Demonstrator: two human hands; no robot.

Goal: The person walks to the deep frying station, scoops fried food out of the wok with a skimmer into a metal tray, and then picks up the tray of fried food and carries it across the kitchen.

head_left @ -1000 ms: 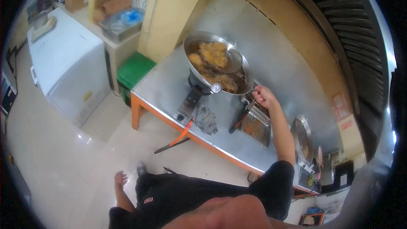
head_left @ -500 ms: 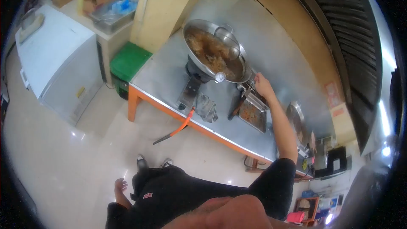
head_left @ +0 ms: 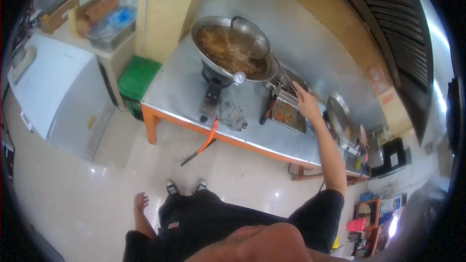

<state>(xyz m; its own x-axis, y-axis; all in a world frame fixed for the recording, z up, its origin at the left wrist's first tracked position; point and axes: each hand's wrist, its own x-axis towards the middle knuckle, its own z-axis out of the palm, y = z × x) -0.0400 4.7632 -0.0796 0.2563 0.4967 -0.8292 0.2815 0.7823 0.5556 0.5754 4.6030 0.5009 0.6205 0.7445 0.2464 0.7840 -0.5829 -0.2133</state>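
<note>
In a wide metal wok (head_left: 199, 51), brown food (head_left: 223, 51) sits in bubbling oil, with a round dial thermometer (head_left: 240, 77) at the near rim. My right hand (head_left: 304, 101) is closed round the handle of a strainer (head_left: 249, 37), whose round head lies over the wok's far right part. Just below that hand is a metal tray (head_left: 289, 115) with orange-brown bits, a dark-handled tool (head_left: 269, 109) at its left. My left hand (head_left: 141, 201) hangs low over the floor, fingers apart, holding nothing. The wok rests on a burner (head_left: 210, 99) with an orange hose (head_left: 212, 133).
Left of the metal table (head_left: 170, 87) stand a green bin (head_left: 138, 76) and a white chest freezer (head_left: 58, 87). Behind them a counter holds boxes and a metal basin (head_left: 114, 34). Another pan (head_left: 342, 116) is at the table's right; a vent hood (head_left: 388, 24) hangs above.
The view has shifted, so the wok appears farther up and left. The strainer's head has moved slightly relative to the wok. My left hand's fingers are more spread.
</note>
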